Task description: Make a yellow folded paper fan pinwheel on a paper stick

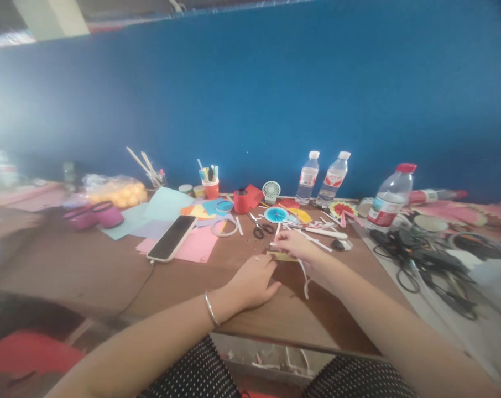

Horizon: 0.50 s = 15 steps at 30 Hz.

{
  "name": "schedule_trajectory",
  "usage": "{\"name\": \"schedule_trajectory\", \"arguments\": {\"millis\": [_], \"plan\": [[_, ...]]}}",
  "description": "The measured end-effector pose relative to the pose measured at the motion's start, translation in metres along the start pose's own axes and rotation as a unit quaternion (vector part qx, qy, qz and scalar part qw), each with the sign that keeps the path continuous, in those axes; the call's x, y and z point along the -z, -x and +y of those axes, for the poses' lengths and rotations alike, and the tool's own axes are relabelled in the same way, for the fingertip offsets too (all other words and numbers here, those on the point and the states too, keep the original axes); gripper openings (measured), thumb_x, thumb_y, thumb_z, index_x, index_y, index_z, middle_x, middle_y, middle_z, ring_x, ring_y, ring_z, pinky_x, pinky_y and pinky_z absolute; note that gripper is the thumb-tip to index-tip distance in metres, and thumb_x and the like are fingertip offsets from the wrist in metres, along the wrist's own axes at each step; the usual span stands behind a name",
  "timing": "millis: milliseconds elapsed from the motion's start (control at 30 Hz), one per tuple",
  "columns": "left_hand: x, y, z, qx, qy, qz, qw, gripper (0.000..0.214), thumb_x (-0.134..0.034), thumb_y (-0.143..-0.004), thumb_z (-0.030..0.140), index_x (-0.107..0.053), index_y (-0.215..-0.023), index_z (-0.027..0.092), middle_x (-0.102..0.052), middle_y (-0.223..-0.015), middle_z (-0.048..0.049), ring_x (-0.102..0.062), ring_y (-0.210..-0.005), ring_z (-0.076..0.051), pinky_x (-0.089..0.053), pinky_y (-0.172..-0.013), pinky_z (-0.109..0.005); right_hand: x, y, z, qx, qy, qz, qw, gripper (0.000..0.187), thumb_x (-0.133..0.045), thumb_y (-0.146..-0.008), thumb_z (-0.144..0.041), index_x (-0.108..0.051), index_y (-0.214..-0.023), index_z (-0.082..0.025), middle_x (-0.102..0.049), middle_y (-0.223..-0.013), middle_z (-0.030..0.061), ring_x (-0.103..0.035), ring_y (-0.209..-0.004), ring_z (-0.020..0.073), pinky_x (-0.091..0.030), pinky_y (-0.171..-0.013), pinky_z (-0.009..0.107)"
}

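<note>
My left hand [254, 281] lies palm down on the brown table, thumb apart, its fingertips by the left end of a narrow yellow paper strip [284, 257]. My right hand [297, 246] is over that strip with its fingers pinched together near its left end. What sits between those fingertips is hidden. A thin white strip [305, 282] comes out below my right hand and curls down onto the table. Just beyond my hands lie black-handled scissors [261, 226] with the blades apart and a blue-and-white pleated paper rosette [276, 214].
To the left are a phone [172, 237] on a cable, coloured paper sheets [198, 243] and tape rolls [224, 227]. Behind stand a pen cup [211, 189], a small fan [271, 191] and water bottles [307, 179]. A red-capped bottle [391, 199] and tangled black cables [428, 262] are at right.
</note>
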<state>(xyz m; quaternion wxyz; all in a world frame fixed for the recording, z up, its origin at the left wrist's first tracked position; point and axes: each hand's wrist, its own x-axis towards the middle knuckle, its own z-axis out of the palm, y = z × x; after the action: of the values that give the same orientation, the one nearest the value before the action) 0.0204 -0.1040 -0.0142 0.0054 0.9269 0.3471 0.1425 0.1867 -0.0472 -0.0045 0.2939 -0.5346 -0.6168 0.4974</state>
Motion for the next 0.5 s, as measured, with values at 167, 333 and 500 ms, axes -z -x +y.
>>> {"name": "schedule_trajectory", "arguments": {"millis": [167, 333, 500], "plan": [[0.000, 0.001, 0.001, 0.000, -0.016, -0.008, 1.000, 0.033, -0.042, -0.078, 0.031, -0.049, -0.103, 0.010, -0.053, -0.102, -0.0113, -0.045, -0.101, -0.022, -0.034, -0.087, -0.037, 0.004, 0.000, 0.001, -0.032, 0.002, -0.011, 0.999, 0.016, -0.055, -0.064, -0.028, -0.049, -0.058, -0.014, -0.052, -0.049, -0.0023, -0.032, -0.034, 0.0022, -0.023, -0.036, 0.016], [-0.003, 0.002, 0.003, -0.023, -0.067, -0.026, 0.997, 0.038, -0.037, -0.081, 0.031, -0.046, -0.110, 0.007, -0.052, -0.109, -0.0149, -0.041, -0.107, -0.025, -0.031, -0.090, -0.039, 0.009, 0.001, -0.003, -0.032, 0.016, -0.054, 0.998, 0.013, -0.057, -0.062, -0.025, -0.056, -0.060, -0.013, -0.054, -0.051, -0.0012, -0.039, -0.040, 0.0042, -0.029, -0.040, 0.016], [-0.001, 0.007, 0.003, -0.063, -0.107, -0.054, 0.991, 0.041, -0.031, -0.083, 0.030, -0.044, -0.113, 0.005, -0.048, -0.116, -0.0186, -0.038, -0.112, -0.027, -0.028, -0.091, -0.041, 0.004, 0.001, -0.012, 0.002, 0.065, -0.102, 0.993, 0.010, -0.055, -0.064, -0.024, -0.059, -0.064, -0.014, -0.056, -0.056, -0.0014, -0.045, -0.048, 0.0070, -0.033, -0.044, 0.017]]}}
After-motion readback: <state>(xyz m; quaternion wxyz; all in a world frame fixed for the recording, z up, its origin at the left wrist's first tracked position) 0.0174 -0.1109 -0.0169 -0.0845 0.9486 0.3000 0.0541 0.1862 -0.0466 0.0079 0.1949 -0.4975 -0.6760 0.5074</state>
